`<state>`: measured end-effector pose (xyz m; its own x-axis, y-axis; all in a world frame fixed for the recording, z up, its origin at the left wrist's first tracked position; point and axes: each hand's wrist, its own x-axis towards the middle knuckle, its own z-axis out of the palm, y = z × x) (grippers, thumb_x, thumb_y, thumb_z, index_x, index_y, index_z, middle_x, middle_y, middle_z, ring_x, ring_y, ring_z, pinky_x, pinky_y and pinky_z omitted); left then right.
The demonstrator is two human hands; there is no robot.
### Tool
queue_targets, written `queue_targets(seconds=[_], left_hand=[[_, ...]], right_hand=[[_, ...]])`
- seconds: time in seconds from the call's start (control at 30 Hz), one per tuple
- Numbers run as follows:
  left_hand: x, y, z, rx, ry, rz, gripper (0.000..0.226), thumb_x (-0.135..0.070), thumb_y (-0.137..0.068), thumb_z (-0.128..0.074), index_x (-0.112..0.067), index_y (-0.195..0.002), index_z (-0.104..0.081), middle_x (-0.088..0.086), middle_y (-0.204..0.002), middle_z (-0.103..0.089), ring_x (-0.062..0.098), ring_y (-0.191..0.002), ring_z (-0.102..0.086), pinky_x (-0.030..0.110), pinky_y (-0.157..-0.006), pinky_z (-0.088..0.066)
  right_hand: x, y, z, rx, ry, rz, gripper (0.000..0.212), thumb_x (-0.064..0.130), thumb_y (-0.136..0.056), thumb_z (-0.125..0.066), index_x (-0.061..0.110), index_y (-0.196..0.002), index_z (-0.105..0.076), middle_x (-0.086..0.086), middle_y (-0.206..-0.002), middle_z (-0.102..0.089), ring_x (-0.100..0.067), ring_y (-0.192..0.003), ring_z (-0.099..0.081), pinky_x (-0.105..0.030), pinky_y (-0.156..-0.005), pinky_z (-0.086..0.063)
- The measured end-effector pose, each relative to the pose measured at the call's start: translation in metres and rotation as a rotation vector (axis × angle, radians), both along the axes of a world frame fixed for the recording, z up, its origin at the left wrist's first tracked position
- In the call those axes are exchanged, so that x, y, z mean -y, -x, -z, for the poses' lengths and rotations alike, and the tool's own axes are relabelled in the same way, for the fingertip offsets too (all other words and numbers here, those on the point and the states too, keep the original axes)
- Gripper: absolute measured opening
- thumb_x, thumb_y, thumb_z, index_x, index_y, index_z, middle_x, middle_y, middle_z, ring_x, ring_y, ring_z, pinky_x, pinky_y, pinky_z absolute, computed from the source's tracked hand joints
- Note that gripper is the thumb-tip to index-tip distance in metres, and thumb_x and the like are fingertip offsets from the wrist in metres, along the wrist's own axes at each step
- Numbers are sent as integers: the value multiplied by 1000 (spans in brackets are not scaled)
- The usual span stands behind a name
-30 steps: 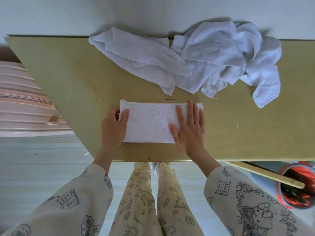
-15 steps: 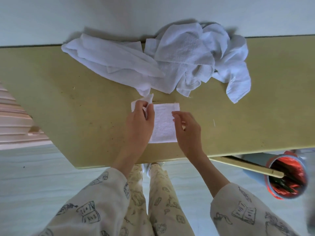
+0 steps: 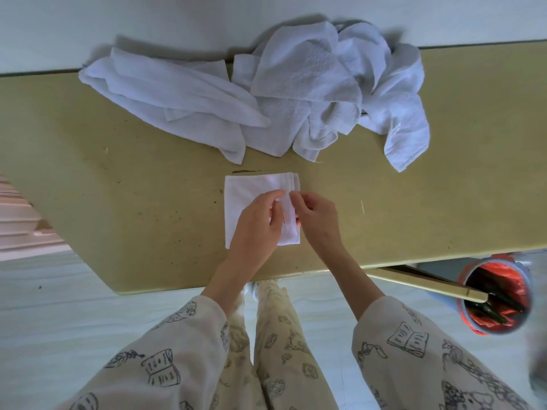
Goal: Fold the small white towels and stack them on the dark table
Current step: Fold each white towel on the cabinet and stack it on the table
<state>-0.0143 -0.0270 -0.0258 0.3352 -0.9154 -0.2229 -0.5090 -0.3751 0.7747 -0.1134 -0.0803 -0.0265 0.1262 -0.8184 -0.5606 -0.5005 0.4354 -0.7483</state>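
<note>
A small white towel [image 3: 248, 193] lies folded into a square near the front edge of the olive-yellow table [image 3: 118, 202]. My left hand [image 3: 257, 223] rests over its lower middle, fingers curled, pinching the top layer near the right edge. My right hand [image 3: 318, 217] meets it from the right, its fingertips pinching the same stacked edge. A narrow strip of towel shows between the two hands. A heap of unfolded white towels [image 3: 296, 93] sprawls along the back of the table against the wall.
A blue bucket with a red liner [image 3: 494, 300] stands on the floor at the right, below a table bar [image 3: 429, 282]. A pink ribbed object [image 3: 20, 220] sits at the left edge. The pale wall [image 3: 177, 25] closes off the back.
The towel went from a long strip to a square: my left hand carried its left end over to the right. My right hand lifted off flat and now pinches the right edge.
</note>
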Motion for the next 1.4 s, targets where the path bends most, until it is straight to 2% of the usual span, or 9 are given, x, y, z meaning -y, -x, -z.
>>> queue_targets(seconds=[0.2, 0.5, 0.8, 0.9, 0.97, 1.07, 1.17, 1.3, 1.4], left_hand=[[-26, -23, 11, 297, 128, -77, 26, -12, -89, -41, -8, -102, -64, 4, -94, -62, 17, -89, -50, 24, -77, -43], [-44, -32, 24, 507, -62, 205, 40, -25, -89, -37, -13, -125, -51, 11, -143, -40, 29, -136, -27, 43, -103, -34], [-44, -40, 30, 561, -167, 344, 55, -36, -90, -30, -20, -142, -33, 8, -154, -20, 29, -142, -14, 44, -111, -15], [-44, -40, 28, 586, -152, 344, 55, -38, -88, -33, -19, -139, -38, 10, -151, -27, 32, -139, -24, 48, -108, -26], [-41, -41, 22, 643, -158, 344, 52, -41, -85, -38, -19, -132, -47, 10, -143, -40, 34, -128, -41, 47, -97, -39], [-38, -38, 8, 706, -182, 314, 40, -38, -83, -54, -16, -115, -59, 11, -110, -58, 28, -87, -59, 36, -69, -48], [-34, -35, -12, 644, -273, 241, 28, -35, -89, -54, -10, -101, -62, 8, -78, -61, 20, -51, -51, 26, -49, -39], [-12, -45, -14, 605, -96, 251, 14, -12, -84, -64, -12, -98, -61, 5, -83, -61, 21, -70, -56, 30, -58, -45], [14, -57, 1, 649, 33, 401, 36, 3, -66, -73, -14, -96, -64, 8, -88, -58, 27, -78, -56, 34, -64, -47]], right_hand=[[2, -4, 1, -70, 19, -9, 8, 18, -89, -58, 14, -86, -63, 12, -68, -56, -4, -65, -51, -11, -62, -39], [4, -5, 3, -96, 1, 32, 9, 16, -90, -54, 13, -82, -56, 7, -68, -53, -5, -61, -46, -15, -56, -36], [9, -6, -2, -138, -58, 27, 9, 21, -89, -57, 12, -86, -58, 6, -72, -57, -14, -71, -57, -23, -66, -47], [7, -2, -6, -123, -77, 47, 11, 23, -87, -61, 13, -91, -59, 3, -83, -62, -23, -84, -64, -39, -82, -54], [4, 2, -9, -135, -39, 14, 12, 19, -88, -60, 13, -98, -58, 4, -87, -62, -19, -85, -62, -29, -78, -52], [3, 2, -11, -141, 46, -88, 19, 10, -89, -58, 11, -107, -61, 0, -96, -63, -10, -84, -56, -8, -69, -42], [3, -1, -10, -173, 198, -126, 19, 5, -88, -56, 8, -104, -66, -6, -104, -59, -17, -93, -56, -14, -79, -38], [-7, 5, -7, -337, 472, -206, 14, 3, -81, -64, 8, -93, -69, -10, -94, -61, -29, -89, -54, -35, -79, -43], [-18, 13, -1, -434, 515, -266, 14, 7, -76, -69, 8, -91, -69, -10, -90, -62, -31, -86, -56, -38, -74, -41]])
